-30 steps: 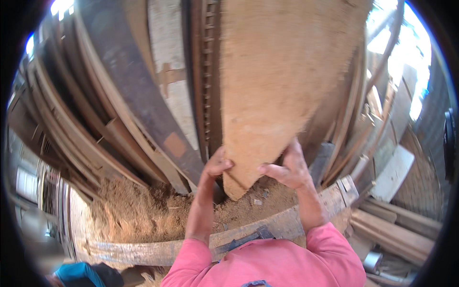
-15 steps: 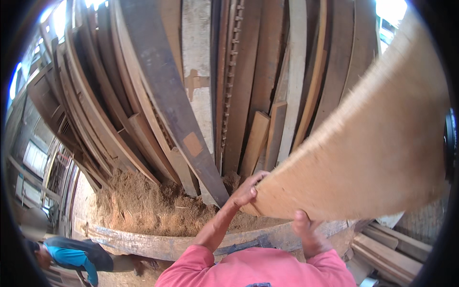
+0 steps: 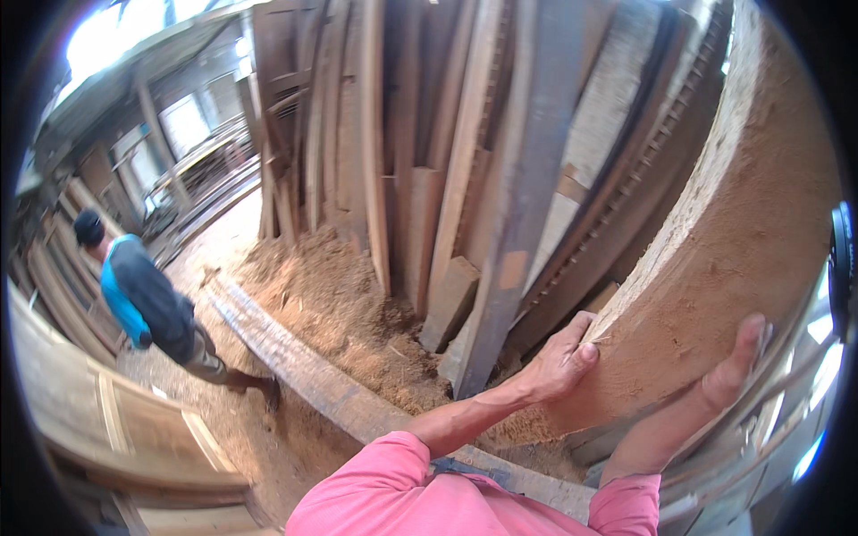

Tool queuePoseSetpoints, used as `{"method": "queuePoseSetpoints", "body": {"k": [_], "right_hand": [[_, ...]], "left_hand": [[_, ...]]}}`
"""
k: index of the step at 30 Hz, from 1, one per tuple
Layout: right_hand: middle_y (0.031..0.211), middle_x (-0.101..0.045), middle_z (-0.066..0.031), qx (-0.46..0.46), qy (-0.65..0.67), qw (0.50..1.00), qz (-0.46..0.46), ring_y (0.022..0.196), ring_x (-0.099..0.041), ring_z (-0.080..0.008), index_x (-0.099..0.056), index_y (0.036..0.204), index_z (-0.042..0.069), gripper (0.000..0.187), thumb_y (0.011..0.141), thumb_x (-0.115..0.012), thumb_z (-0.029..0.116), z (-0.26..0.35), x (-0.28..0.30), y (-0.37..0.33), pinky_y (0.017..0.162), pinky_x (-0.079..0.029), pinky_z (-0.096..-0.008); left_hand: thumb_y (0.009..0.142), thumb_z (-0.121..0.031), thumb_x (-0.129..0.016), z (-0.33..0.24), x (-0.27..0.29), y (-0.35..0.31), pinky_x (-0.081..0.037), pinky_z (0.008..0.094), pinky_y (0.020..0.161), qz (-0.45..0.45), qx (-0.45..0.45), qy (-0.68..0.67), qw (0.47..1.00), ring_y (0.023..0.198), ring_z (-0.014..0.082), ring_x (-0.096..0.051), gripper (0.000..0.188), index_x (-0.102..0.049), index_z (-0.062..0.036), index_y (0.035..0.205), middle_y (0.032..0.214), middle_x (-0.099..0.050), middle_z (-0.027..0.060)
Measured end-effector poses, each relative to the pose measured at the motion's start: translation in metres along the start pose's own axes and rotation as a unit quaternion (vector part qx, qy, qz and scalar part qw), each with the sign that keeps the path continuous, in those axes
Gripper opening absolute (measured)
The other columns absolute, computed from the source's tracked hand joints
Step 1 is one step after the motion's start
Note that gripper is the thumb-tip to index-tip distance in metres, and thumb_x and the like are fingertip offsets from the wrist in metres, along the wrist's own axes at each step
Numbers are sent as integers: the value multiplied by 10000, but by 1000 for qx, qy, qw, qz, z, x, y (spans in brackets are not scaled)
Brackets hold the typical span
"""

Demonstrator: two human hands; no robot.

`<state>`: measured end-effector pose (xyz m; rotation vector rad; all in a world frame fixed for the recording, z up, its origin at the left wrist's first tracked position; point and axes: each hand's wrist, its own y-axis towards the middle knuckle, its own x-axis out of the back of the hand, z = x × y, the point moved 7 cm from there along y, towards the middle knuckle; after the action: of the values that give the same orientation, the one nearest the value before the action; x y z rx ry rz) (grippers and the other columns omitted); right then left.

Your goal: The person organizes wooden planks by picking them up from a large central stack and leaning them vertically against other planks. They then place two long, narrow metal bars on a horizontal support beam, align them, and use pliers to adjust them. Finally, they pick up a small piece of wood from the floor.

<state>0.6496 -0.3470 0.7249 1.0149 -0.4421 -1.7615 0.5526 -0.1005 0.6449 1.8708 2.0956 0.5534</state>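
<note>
A long, wide wooden plank (image 3: 715,255) rises from near my chest toward the upper right, its rough pale edge facing left. My left hand (image 3: 565,359) is closed round that edge near the plank's lower end, thumb on the broad face. Lower down on the right, my right hand (image 3: 737,362) bears on the plank's other side edge; some of its fingers are hidden. The plank's far end runs out of the picture.
Many boards lean on the wall, a dark one (image 3: 517,223) nearest. Sawdust (image 3: 335,286) is heaped at their feet behind a low timber beam (image 3: 313,371). A person (image 3: 152,290) in a blue and dark shirt stands left. Wooden panels (image 3: 134,411) lie lower left.
My view has swung left, so the leaning boards and the other person show farther right. The plank stays in both hands; my right hand sits farther up along its side edge.
</note>
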Motion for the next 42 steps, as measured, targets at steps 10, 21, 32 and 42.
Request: {"method": "queuePoseSetpoints", "body": {"k": [10,21,32,42], "right_hand": [[1378,-537,-107,-70,158,916,362,1281,-450,-207,-474,1401,-33,642,966,-614,418,-26,-159,-57,1086,-318,-350],[1464,-446,-157,-153,56,951,261,1316,-419,-239,-394,1440,-94,737,981,-594,446,-128,-124,-13,1142,-282,-359],[1544,-361,-146,-215,73,940,255,1397,-358,-238,-334,1481,-88,809,983,-558,509,-195,-188,-22,1176,-253,-356],[1631,-203,-158,38,23,896,442,1519,-133,-291,-275,1548,21,928,912,-479,665,-317,-233,1,1236,-81,-440]], "left_hand": [[987,-680,-311,129,81,-31,-225,398,1146,-173,8,-48,984,1364,252,-331,824,-292,-21,1481,1418,-393,151],[887,-529,-574,292,121,-403,-509,520,888,243,432,447,745,1014,394,-669,567,-675,-35,1146,1054,-699,229],[855,-472,-594,349,217,-680,-541,467,840,-95,672,197,707,990,407,-676,539,-705,-16,1122,1115,-689,237],[957,-406,-512,327,277,-664,-461,424,858,-383,576,62,719,1007,344,-571,537,-582,38,1250,1127,-628,223]]}}
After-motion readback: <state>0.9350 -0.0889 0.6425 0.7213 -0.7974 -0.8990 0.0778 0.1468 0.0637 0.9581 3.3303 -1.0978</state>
